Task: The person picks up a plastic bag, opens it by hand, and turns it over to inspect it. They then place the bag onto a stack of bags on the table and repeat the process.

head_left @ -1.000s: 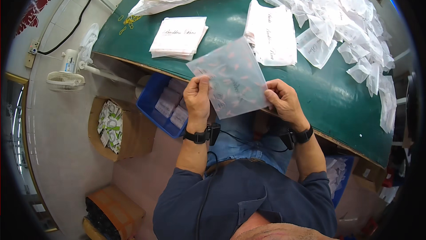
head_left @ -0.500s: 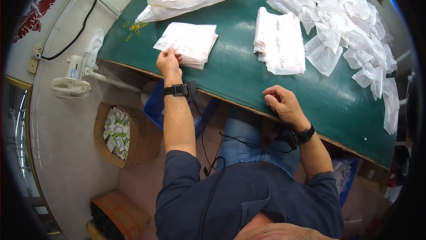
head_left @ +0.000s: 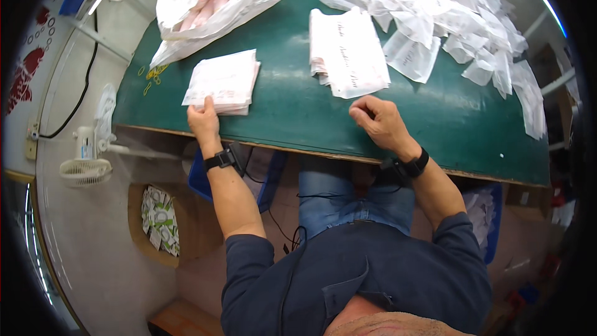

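On the left of the green table lies a stack of flat white packets [head_left: 222, 75] with pinkish contents showing through. My left hand [head_left: 205, 126] is closed on its near left corner, fingertips on the top packet; how many packets it grips is hidden. To the right, a taller pile of printed white bags [head_left: 352, 56] with pinkish edges lies lengthwise. Just below that pile, my right hand [head_left: 387, 128] hovers over or rests on the table near its front edge, its fingers curled with nothing visible in them.
A big white bag [head_left: 186, 37] of pink items lies at the back left, near yellow rubber bands [head_left: 154, 75]. Loose translucent bags [head_left: 429, 19] heap up at the back right. Below stand a blue bin [head_left: 267, 180], a carton of packets [head_left: 160, 221] and a small fan [head_left: 86, 171].
The whole view has shifted and tilted. The left stack looks more evenly squared, with my left hand still at its corner. My right hand is slightly nearer the right pile.
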Demonstrator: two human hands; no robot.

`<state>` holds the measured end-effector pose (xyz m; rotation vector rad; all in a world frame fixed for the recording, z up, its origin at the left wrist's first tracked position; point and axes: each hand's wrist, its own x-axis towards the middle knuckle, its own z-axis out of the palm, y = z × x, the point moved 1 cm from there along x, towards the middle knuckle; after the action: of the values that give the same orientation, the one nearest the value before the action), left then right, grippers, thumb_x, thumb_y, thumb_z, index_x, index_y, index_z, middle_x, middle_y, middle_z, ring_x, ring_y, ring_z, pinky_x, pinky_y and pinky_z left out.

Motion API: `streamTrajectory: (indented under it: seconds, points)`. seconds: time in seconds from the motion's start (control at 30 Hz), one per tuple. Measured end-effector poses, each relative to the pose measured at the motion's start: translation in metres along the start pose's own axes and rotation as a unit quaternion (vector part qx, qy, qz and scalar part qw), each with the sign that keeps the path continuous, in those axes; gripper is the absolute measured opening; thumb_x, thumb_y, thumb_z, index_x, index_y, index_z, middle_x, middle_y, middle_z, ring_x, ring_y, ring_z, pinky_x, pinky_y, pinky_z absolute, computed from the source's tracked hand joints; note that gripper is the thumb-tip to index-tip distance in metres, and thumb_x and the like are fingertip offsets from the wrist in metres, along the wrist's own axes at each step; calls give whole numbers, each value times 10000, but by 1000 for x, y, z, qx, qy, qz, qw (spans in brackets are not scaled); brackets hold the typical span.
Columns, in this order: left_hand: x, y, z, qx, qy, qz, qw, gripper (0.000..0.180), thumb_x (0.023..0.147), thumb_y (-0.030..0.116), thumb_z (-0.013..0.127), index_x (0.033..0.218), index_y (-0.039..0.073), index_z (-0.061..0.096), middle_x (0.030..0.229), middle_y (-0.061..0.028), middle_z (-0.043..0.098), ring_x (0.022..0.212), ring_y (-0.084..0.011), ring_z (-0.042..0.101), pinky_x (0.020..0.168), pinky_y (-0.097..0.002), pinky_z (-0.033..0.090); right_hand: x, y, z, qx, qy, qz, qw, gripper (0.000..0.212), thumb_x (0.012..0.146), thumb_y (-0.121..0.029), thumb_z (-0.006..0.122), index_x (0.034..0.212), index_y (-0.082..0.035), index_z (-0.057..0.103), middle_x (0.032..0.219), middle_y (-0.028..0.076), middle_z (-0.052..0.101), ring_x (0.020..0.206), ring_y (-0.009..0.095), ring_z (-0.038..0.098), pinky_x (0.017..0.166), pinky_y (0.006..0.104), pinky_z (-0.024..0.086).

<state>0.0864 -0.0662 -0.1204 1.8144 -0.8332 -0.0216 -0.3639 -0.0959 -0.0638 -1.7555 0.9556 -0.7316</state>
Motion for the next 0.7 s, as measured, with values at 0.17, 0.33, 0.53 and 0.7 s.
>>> streamTrajectory:
  seconds: [0.17, 0.33, 0.53, 0.7]
  points:
    - [-40, 54, -2, 21, 53, 20, 998, 473, 936, 255, 713, 1226, -87, 562, 864, -123, 686, 729, -158, 632, 663, -321, 514, 30, 24, -48, -263, 306, -143, 904, 253, 908, -254, 714, 954, -10, 671, 748, 85, 660, 691, 215, 630, 642, 342, 491]
    - [-108, 111, 60, -139, -213, 6, 967, 418, 972, 311, 675, 1179, -46, 610, 833, -63, 667, 657, -87, 583, 580, -249, 474, 45, 43, -62, -286, 236, 85, 925, 327, 865, -357, 733, 896, -40, 659, 779, 145, 693, 778, 335, 675, 733, 429, 513]
    - [-138, 186, 131, -25, -379, 98, 920, 367, 987, 339, 647, 986, -28, 666, 798, -70, 691, 659, -101, 625, 611, -248, 493, 44, 57, -62, -263, 225, 67, 936, 353, 869, -374, 736, 842, -37, 637, 751, 147, 663, 727, 299, 649, 687, 412, 498]
    - [-145, 187, 121, -41, -367, 170, 914, 355, 990, 338, 649, 1027, -14, 644, 880, -74, 695, 732, -126, 658, 644, -267, 514, 34, 59, -71, -201, 251, 45, 946, 316, 886, -299, 748, 810, -21, 616, 706, 99, 627, 641, 206, 598, 627, 350, 478]
